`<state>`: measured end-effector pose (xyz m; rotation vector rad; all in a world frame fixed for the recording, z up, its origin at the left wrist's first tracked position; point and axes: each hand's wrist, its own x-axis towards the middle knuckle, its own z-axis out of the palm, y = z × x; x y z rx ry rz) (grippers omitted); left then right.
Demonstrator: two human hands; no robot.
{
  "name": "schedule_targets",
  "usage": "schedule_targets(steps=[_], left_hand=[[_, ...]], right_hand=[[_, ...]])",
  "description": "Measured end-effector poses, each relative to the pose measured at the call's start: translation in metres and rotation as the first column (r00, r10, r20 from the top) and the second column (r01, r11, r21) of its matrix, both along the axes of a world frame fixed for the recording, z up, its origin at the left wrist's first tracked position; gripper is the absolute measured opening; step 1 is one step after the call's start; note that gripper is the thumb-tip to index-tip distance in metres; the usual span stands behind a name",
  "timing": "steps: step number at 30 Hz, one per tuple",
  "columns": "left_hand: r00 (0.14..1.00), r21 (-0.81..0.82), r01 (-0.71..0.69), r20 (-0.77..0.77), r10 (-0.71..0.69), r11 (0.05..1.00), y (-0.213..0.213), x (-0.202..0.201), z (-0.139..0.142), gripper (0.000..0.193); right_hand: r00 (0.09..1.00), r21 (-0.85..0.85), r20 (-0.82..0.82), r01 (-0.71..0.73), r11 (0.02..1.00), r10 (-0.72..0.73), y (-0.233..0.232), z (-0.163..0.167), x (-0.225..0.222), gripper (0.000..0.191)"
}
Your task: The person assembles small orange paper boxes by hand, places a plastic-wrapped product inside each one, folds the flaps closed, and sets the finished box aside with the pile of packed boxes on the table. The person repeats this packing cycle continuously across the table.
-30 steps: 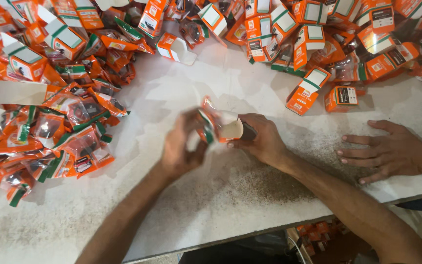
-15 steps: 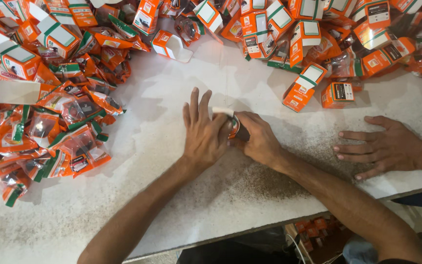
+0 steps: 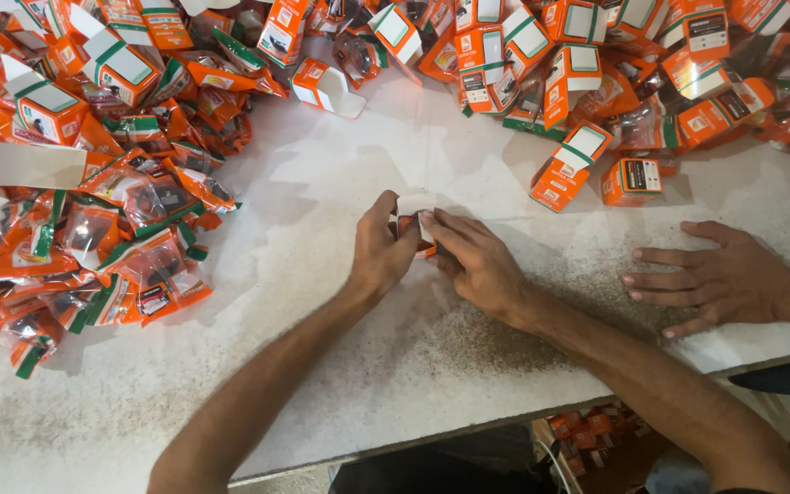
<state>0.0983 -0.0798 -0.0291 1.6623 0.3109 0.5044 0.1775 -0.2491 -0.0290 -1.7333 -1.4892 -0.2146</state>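
Orange small carton (image 3: 416,222) sits mid-table, pinched by both left hand (image 3: 379,256) and right hand (image 3: 473,259), flap nearly shut; loose pouches (image 3: 121,238) left await boxing, finished boxes (image 3: 578,82) far.

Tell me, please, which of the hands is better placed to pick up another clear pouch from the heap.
Probably the left hand: the pouch heap lies on its side, while the right hand holds the small box.
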Motion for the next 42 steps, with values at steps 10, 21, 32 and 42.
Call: schedule_targets(steps=[10, 21, 32, 42], left_hand=[[0.964, -0.354, 0.189, -0.109, -0.242, 0.916, 0.037, -0.015, 0.007, 0.019], [0.921, 0.564, 0.141, 0.227, -0.317, 0.813, 0.01, -0.032, 0.015, 0.038], [0.956, 0.683, 0.127, 0.111, -0.273, 0.72, 0.011, -0.038, 0.008, 0.02], [0.932, 0.863, 0.155, 0.034, -0.362, 0.48, 0.011, -0.044, 0.013, 0.023]], right_hand=[[0.999, -0.102, 0.018, 0.045, 0.994, -0.043, 0.0, 0.001, -0.003, 0.049], [0.961, -0.149, -0.241, 0.1, 0.984, -0.134, -0.002, -0.005, -0.001, 0.052], [0.971, -0.171, -0.216, 0.065, 0.983, -0.102, -0.001, -0.002, 0.003, 0.056], [0.988, -0.119, -0.144, 0.03, 0.992, -0.047, -0.006, 0.003, 0.0, 0.062]])
